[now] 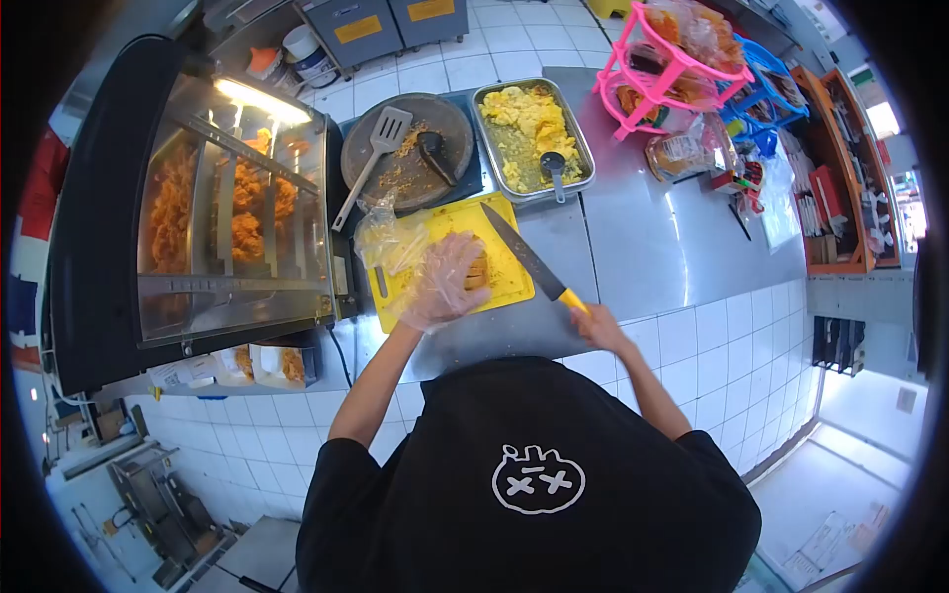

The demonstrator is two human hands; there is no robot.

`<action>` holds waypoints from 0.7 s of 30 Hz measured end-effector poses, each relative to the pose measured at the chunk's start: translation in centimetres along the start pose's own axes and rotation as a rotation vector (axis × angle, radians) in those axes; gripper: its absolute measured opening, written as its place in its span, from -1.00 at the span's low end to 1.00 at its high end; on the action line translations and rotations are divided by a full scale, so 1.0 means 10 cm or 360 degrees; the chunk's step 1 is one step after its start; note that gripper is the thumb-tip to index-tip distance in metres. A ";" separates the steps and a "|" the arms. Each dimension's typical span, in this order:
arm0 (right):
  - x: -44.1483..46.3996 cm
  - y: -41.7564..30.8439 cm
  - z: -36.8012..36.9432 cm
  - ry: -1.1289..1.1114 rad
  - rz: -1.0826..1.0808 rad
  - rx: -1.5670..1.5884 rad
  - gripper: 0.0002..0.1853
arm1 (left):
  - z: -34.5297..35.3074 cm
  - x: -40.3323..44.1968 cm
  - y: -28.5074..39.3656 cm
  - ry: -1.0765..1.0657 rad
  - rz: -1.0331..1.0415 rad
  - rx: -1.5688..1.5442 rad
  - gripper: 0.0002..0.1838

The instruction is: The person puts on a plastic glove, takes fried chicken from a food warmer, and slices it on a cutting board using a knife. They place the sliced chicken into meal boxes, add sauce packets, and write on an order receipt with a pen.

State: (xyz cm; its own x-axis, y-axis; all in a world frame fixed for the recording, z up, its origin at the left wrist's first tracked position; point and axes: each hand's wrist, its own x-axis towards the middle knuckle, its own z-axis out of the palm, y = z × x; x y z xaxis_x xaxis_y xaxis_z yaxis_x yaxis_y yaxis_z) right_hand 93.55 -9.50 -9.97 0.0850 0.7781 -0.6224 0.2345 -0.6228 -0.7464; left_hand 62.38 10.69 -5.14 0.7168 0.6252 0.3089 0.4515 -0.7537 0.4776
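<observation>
A clear plastic glove covers my left hand (pixel 447 282), whose fingers are wrapped over a brown sliced food item (pixel 477 273), partly hidden beneath them. That food rests on a yellow cutting board (pixel 509 285) with crumbs on it. My right hand (pixel 596 325), bare, grips the yellow handle of a large knife (pixel 534 262). The blade points up and left across the board's right side, apart from the food. Crumpled clear plastic (pixel 389 237) lies at the board's upper left, beside my gloved hand.
Behind the board are a stone mortar (pixel 409 183) with a spatula (pixel 376 158) and dark pestle (pixel 435 158), and a metal tray (pixel 478 99) of yellow food with a ladle. A lit display case (pixel 232 287) stands left. Pink racks (pixel 660 89) stand at back right.
</observation>
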 end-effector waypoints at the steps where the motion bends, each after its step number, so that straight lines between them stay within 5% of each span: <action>1: -0.02 0.12 0.21 0.0009 0.0057 0.0185 -0.53 | 0.12 -0.05 -0.04 -0.0084 0.0056 0.0157 -0.24; 6: 0.13 0.33 1.03 -0.0374 0.0204 0.1148 -0.52 | 0.58 -0.01 -0.35 -0.0291 0.0109 0.0459 -0.06; 12: 0.09 -0.28 1.32 -0.0212 0.0241 0.0779 -0.53 | 0.84 0.11 -0.24 0.0068 -0.0400 0.0366 -0.04; 18: -0.19 -0.86 1.28 0.0361 -0.0605 -0.0568 -0.54 | 0.92 0.27 -0.27 0.1327 -0.1166 -0.0967 -0.27; 21: -0.52 -1.32 1.14 0.0221 -0.0360 -0.0599 -0.55 | 0.75 0.03 -0.35 0.1465 -0.1261 -0.2931 -0.25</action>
State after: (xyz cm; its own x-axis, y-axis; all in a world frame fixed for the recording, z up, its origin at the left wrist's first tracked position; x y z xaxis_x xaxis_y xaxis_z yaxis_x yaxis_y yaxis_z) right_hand 79.04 -6.25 0.38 0.1140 0.9106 -0.3972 0.5954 -0.3827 -0.7064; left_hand 64.97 11.98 -12.84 0.0648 0.9305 -0.3605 -0.8173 0.2567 0.5158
